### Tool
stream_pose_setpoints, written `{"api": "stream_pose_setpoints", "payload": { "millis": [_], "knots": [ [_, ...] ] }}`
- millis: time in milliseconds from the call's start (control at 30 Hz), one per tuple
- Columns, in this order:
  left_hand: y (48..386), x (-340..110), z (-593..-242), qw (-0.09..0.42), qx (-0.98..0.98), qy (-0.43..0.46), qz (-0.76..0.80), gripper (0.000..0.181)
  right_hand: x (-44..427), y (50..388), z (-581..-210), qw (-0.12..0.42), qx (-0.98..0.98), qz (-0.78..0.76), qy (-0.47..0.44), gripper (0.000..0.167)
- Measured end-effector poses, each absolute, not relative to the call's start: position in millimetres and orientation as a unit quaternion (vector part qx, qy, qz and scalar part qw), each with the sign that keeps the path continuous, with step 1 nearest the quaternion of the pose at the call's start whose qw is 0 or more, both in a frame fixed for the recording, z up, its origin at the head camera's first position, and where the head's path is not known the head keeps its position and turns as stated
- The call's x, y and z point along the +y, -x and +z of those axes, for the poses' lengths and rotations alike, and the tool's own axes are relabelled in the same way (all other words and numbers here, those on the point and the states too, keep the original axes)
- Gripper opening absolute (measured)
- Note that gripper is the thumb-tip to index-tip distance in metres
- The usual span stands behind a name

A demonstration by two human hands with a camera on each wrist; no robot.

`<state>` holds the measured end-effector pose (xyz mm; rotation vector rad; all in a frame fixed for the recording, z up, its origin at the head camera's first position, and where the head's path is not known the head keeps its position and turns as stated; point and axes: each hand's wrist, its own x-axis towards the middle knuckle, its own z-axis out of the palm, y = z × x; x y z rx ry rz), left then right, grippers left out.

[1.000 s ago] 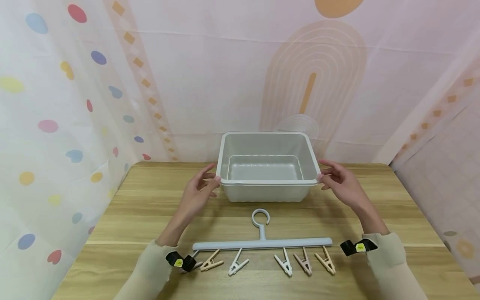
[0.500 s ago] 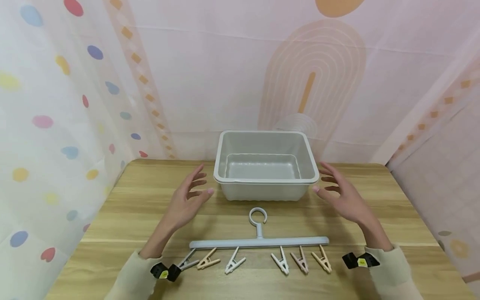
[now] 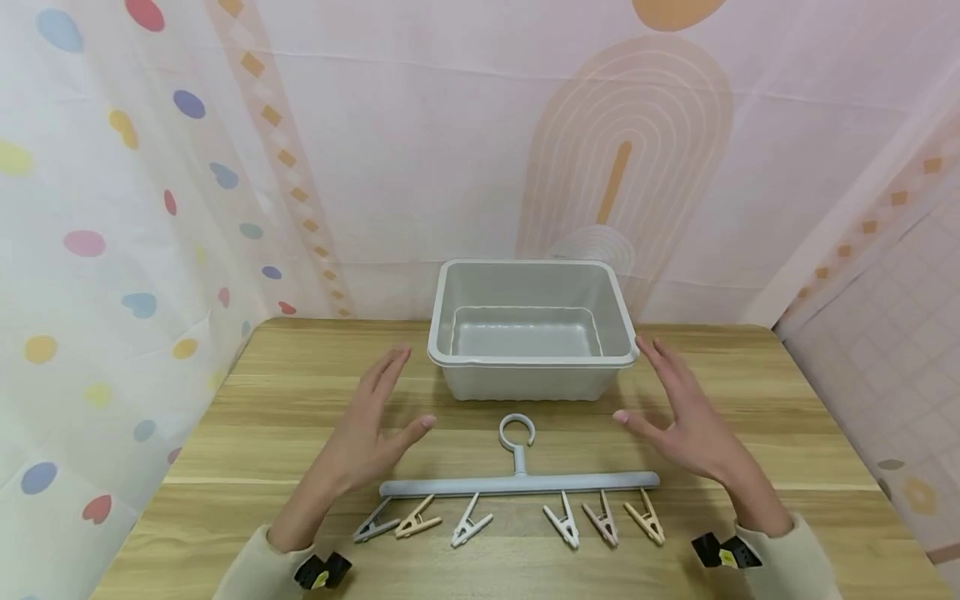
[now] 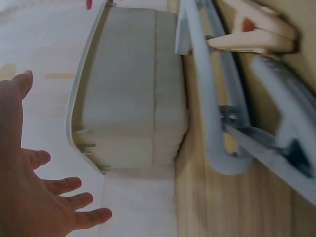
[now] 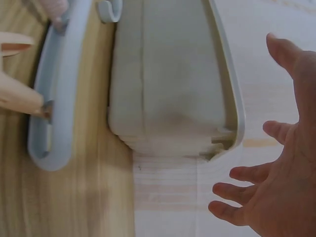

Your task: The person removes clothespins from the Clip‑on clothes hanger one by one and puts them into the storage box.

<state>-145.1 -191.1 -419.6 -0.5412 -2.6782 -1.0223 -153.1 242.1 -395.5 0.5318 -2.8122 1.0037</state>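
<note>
Left grip (image 3: pixel 363 442): drawn back since a second ago from the tub (image 3: pixel 532 383), its thumb now off the rim (image 3: pixel 534 362); wide, fingers straight, thumb spread, holding nothing.
Right grip (image 3: pixel 690 442): its thumb too has left the rim and come toward the person; wide, holding nothing. Its fingertips are just beside the tub's near right corner; whether they touch, I cannot tell.
Hanger (image 3: pixel 520 483): flat on the worktop (image 3: pixel 480 575), between the two grips, on the person's side of the tub and apart from it.
Long axis: left to right, roughly parallel to the tub's near side; the hook (image 3: pixel 517 451) points away from the person, toward the tub.
Relation that matters: from each grip the hanger lies inward and a little toward the person. Neither grip looks clearly nearer.
Clips (image 3: pixel 651 527): six, three on each half of the hanger, on the person's side, at differing angles.
Tub: upright, mouth up, near the worktop's far edge, before the patterned cloth (image 3: pixel 412 167).
</note>
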Motion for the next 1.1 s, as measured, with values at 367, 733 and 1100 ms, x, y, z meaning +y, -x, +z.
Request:
{"api": "stream_pose_setpoints", "payload": {
  "millis": [367,733,1100],
  "knots": [
    [125.2,-186.9,-428.6,0.130,-0.940,0.217,-0.229,0.099,234.9,134.8,-410.7,0.116,-0.940,0.248,-0.202,0.108],
    [115.4,-176.0,-437.8,0.094,-0.944,0.243,-0.201,0.098,229.0,119.1,-421.6,0.069,-0.948,0.226,-0.211,0.099],
    [111.9,-164.9,-448.6,0.039,-0.937,0.256,-0.234,0.086,214.3,119.2,-440.1,0.038,-0.935,0.230,-0.266,0.087]
  ]
}}
